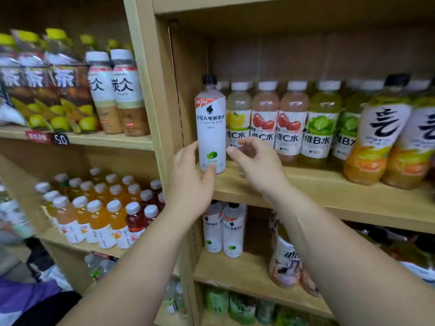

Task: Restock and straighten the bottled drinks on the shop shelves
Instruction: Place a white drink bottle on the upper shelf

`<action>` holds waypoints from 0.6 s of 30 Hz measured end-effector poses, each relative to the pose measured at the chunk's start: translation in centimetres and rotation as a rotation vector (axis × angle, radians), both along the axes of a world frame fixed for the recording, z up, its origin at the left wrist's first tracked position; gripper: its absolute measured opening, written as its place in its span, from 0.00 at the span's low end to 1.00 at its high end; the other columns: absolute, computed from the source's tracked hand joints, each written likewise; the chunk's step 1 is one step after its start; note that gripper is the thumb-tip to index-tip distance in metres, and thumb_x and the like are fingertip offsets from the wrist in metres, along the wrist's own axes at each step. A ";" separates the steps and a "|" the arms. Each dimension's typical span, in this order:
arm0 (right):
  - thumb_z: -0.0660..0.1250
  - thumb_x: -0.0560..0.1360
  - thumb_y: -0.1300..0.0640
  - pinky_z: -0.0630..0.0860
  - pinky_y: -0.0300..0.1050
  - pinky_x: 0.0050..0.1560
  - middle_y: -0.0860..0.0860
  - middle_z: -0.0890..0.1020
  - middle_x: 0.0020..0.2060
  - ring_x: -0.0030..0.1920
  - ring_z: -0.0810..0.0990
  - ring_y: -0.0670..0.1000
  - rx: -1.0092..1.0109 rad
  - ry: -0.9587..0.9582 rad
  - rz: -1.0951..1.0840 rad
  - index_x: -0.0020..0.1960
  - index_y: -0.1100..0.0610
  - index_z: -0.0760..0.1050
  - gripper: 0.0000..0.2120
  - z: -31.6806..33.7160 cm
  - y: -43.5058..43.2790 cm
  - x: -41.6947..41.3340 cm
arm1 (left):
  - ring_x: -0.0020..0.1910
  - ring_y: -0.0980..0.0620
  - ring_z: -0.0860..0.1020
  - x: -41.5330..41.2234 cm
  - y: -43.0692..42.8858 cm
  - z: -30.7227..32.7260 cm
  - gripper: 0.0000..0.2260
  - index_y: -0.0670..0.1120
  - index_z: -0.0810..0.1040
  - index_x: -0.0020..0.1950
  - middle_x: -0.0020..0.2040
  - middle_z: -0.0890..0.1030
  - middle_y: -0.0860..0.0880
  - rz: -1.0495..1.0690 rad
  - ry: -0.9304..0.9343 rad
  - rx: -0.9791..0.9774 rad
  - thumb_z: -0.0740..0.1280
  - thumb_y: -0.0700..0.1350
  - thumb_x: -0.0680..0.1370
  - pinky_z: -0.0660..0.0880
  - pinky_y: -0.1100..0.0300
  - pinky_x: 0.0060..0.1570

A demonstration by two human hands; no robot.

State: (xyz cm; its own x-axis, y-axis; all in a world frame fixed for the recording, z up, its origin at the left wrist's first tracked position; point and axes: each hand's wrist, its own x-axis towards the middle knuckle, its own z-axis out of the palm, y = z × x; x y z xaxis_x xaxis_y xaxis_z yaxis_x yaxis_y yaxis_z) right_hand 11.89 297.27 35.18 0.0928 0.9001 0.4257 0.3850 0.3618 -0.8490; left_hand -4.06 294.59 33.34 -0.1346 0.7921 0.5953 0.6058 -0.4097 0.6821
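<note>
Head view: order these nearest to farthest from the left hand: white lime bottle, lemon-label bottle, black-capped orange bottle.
1. white lime bottle, gripped by the left hand, at the shelf's left end.
2. lemon-label bottle, next to it on the right.
3. black-capped orange bottle, far right.
</note>
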 end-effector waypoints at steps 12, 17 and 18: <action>0.69 0.79 0.49 0.79 0.55 0.64 0.45 0.83 0.60 0.59 0.82 0.43 -0.040 0.111 0.179 0.73 0.48 0.72 0.23 -1.3 4.2 -1.6 | 0.59 0.50 0.80 0.4 5.1 0.0 0.17 0.56 0.70 0.72 0.63 0.81 0.52 -0.086 -0.174 -0.201 0.61 0.50 0.83 0.78 0.44 0.61; 0.73 0.78 0.51 0.80 0.51 0.59 0.42 0.82 0.56 0.53 0.81 0.42 0.040 0.092 0.139 0.68 0.49 0.74 0.20 -1.0 3.3 -1.5 | 0.56 0.56 0.82 0.5 3.6 -0.5 0.15 0.54 0.73 0.71 0.58 0.82 0.56 -0.136 -0.258 -0.141 0.64 0.48 0.84 0.80 0.51 0.58; 0.73 0.78 0.50 0.80 0.51 0.58 0.42 0.82 0.57 0.52 0.81 0.43 0.045 0.079 0.142 0.69 0.48 0.74 0.21 -1.0 3.0 -1.5 | 0.55 0.57 0.82 0.4 3.1 -0.4 0.15 0.52 0.74 0.71 0.57 0.83 0.56 -0.157 -0.315 -0.140 0.66 0.46 0.84 0.81 0.54 0.56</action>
